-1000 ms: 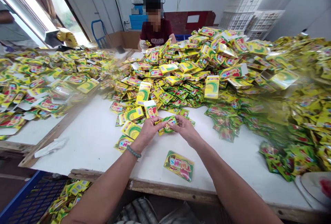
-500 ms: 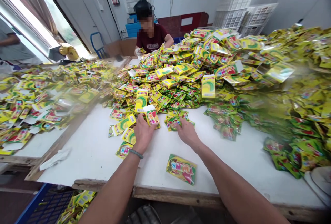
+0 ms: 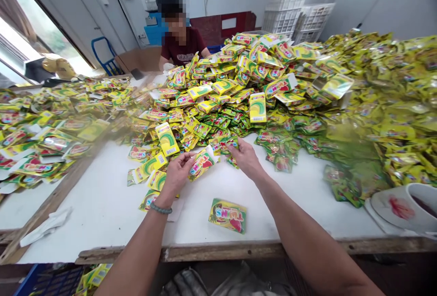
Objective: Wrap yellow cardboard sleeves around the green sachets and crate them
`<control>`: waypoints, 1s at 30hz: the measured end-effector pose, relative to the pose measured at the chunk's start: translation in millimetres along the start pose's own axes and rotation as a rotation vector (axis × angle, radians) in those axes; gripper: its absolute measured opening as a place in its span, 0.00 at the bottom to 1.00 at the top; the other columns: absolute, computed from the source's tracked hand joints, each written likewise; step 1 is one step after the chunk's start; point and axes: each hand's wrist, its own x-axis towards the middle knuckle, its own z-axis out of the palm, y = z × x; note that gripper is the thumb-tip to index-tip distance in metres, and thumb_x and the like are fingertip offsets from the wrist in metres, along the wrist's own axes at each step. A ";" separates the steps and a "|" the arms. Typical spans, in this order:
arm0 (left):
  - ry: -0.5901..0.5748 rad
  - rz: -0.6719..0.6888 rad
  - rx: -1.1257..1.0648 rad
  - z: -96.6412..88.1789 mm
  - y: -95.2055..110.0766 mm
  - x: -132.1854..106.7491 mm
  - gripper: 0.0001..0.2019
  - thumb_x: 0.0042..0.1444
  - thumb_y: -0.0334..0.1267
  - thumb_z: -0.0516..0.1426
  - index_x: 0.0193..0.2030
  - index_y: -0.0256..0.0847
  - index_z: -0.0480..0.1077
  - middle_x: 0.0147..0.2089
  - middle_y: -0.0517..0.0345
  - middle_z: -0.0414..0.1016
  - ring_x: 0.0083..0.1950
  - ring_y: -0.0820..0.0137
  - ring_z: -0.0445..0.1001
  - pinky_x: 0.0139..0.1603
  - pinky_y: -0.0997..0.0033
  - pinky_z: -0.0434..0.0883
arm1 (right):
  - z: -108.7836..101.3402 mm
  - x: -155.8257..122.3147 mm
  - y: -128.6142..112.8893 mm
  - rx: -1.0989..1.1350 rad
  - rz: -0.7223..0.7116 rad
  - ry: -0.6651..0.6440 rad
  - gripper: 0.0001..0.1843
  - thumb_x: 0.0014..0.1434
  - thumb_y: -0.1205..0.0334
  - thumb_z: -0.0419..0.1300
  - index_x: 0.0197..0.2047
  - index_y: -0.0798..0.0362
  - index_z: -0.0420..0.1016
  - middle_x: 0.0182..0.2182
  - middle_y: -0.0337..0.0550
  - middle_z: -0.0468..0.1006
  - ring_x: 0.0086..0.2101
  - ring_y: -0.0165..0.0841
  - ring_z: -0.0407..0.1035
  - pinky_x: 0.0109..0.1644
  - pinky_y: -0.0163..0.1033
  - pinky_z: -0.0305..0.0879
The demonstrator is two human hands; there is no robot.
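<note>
Yellow and green foil packets [image 3: 191,100] lie in a big heap across the far part of the white table [image 3: 85,205], and the heap spreads to the right side and to the left side of the table. In the head view, the person's left hand [image 3: 176,174] is near the middle of the front part of the table, and a beaded bracelet [image 3: 160,208] sits on its wrist. Its fingers [image 3: 186,160] are close together and lie just beside a loose packet with a white card end [image 3: 202,164], but I cannot tell if they grip it. The right hand [image 3: 245,159] is over the edge of the heap, and its fingers [image 3: 235,148] are spread apart on small green sachets [image 3: 221,145]; I cannot tell if they are clamped on them. One packet [image 3: 227,215] lies alone between the arms, near the wooden front edge [image 3: 205,252] of the table. A white cloth [image 3: 46,227] lies near the left corner. A white bowl [image 3: 404,207] stands near the right edge. Behind the heap, a co-worker in a dark red T-shirt [image 3: 182,45] works with a white glove [image 3: 167,66]. White plastic crates [image 3: 283,4] are stacked against the far wall.
</note>
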 end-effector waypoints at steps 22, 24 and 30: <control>-0.268 -0.181 -0.154 16.3 19.3 -15.7 0.25 0.43 0.50 0.69 0.43 0.34 0.78 0.39 0.52 0.81 0.34 0.70 0.76 0.36 0.74 0.70 | 0.8 -5.4 0.4 -0.213 0.009 -0.161 0.18 0.51 0.47 0.64 0.26 0.53 0.69 0.21 0.36 0.64 0.25 0.29 0.56 0.29 0.35 0.51; -0.251 -0.199 -0.225 17.4 19.1 -16.0 0.24 0.41 0.48 0.70 0.42 0.33 0.78 0.38 0.52 0.81 0.34 0.71 0.76 0.36 0.75 0.71 | 7.0 -7.8 -0.5 -0.254 -0.032 -0.133 0.13 0.52 0.52 0.63 0.27 0.53 0.70 0.22 0.36 0.66 0.26 0.30 0.58 0.31 0.35 0.52; -0.189 -0.219 -0.361 22.7 17.4 -14.0 0.25 0.40 0.43 0.72 0.46 0.36 0.76 0.39 0.54 0.81 0.36 0.70 0.78 0.38 0.74 0.74 | 20.9 -14.8 -1.7 -0.249 -0.126 -0.018 0.08 0.54 0.60 0.63 0.38 0.52 0.75 0.30 0.39 0.75 0.32 0.33 0.66 0.39 0.38 0.61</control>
